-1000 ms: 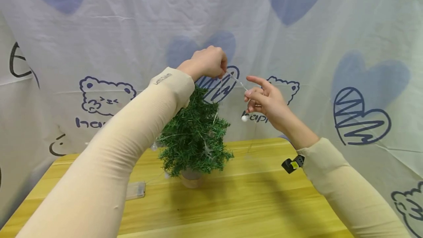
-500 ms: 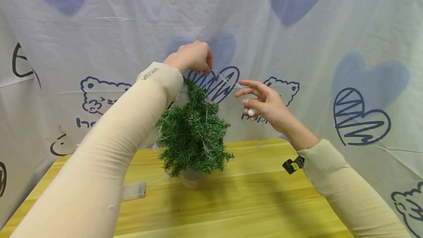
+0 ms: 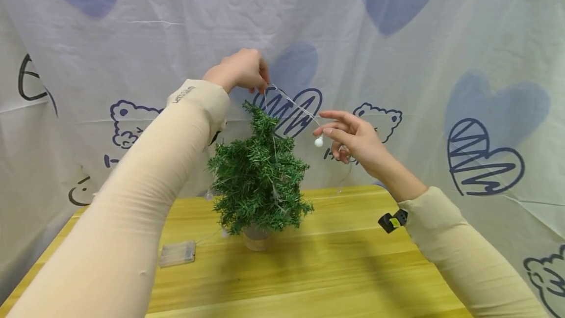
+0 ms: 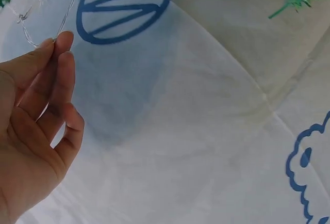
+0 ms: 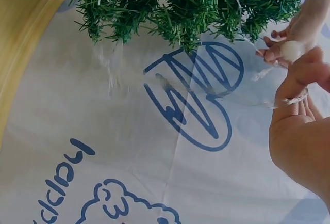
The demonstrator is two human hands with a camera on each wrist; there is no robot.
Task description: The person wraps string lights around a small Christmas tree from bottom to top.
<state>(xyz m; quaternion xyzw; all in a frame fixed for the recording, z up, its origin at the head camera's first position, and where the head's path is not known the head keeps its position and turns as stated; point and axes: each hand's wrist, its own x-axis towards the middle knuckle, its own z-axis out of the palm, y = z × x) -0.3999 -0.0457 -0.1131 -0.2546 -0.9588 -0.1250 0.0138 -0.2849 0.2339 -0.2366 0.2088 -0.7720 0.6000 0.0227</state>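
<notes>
Here we are above the miniature artificial Christmas tree [image 3: 260,175], upright in its small pot [image 3: 257,240] on the wood-grain table [image 3: 326,278], and the fairy-light string [image 3: 295,105] is up in the air between two hands! The left hand [image 3: 240,69] is high, just above and to the left of the treetop, and we get a lovely look from its wrist: thumb and index fingertip together, a tight pinch on the thin wire. Over to the right hand [image 3: 355,136], lower and clear of the branches, thumb and curled fingers holding the string loosely, index finger reaching out along it. A round white bulb [image 3: 319,141] dangles right at those fingertips!

We follow the wire: a strand drops from the left pinch towards the treetop, more wire lies down the front branches, and a loose length hangs below the right hand. Down left of the pot we have the clear battery case [image 3: 177,254], flat on the table, a thin lead running towards the tree. Behind it all, we see the pale curtain [image 3: 410,82] with its blue hearts.
</notes>
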